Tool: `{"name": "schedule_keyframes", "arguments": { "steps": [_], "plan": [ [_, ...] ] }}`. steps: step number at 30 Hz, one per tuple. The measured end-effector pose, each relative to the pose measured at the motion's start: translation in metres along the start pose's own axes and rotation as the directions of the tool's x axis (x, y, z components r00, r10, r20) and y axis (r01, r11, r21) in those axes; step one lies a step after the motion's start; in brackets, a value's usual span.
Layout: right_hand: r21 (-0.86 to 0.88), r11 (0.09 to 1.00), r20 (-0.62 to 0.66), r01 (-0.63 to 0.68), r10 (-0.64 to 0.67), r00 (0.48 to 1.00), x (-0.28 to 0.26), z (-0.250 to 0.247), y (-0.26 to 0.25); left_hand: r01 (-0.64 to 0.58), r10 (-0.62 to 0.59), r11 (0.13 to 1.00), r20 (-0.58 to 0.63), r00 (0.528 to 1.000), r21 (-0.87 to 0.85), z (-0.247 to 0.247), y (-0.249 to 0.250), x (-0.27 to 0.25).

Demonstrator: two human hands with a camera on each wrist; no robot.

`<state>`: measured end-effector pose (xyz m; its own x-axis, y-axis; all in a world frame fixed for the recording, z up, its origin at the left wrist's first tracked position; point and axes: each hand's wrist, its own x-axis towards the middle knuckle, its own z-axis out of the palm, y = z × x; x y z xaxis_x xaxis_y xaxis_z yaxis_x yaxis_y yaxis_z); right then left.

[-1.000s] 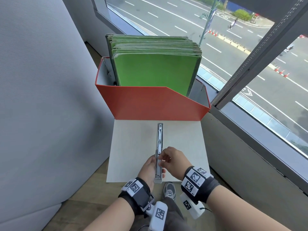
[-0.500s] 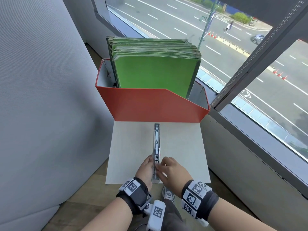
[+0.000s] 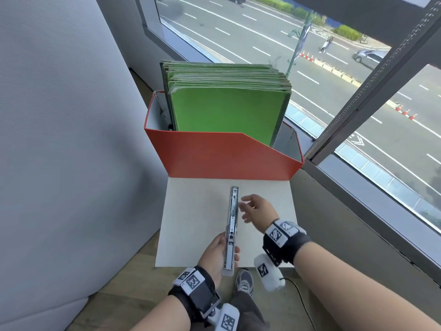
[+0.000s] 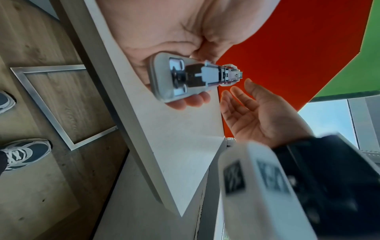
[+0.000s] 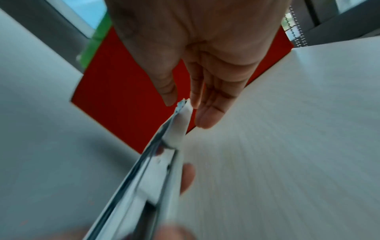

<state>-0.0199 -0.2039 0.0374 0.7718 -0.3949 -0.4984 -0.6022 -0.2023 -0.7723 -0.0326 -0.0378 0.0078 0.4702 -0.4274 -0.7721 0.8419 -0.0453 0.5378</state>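
Observation:
A long grey and silver stapler (image 3: 231, 229) points away from me over a small white table (image 3: 191, 211). My left hand (image 3: 218, 253) grips its near end (image 4: 174, 79), fingers curled under the body. My right hand (image 3: 254, 209) hovers just right of the stapler's middle with straight, spread fingers (image 4: 242, 104) and holds nothing. In the right wrist view the stapler (image 5: 148, 170) runs up toward the right hand's fingertips (image 5: 205, 120), which stay apart from it.
An orange file box (image 3: 224, 156) full of green folders (image 3: 229, 111) stands at the table's far edge. A grey partition (image 3: 59, 139) is on the left, a window with a sill (image 3: 358, 199) on the right. My shoes (image 4: 22, 152) are on the wooden floor.
My right hand has let go of the stapler's near end and moved forward and right, opening. The left hand keeps its grip and the stapler stays pointed at the box.

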Motion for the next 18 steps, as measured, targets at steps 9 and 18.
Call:
{"name": "schedule_keyframes", "arguments": {
  "steps": [9,18],
  "plan": [
    [0.183,0.973,0.048,-0.142,0.135,0.990,0.058,-0.003,-0.014,0.038,-0.037,0.999,-0.027,0.999,0.014,-0.001,-0.008,-0.005],
    [0.276,0.956,0.046,-0.101,0.092,0.995,0.049,-0.020,-0.018,0.116,-0.111,0.992,-0.093,0.989,0.043,0.010,0.001,0.003]
  ]
}}
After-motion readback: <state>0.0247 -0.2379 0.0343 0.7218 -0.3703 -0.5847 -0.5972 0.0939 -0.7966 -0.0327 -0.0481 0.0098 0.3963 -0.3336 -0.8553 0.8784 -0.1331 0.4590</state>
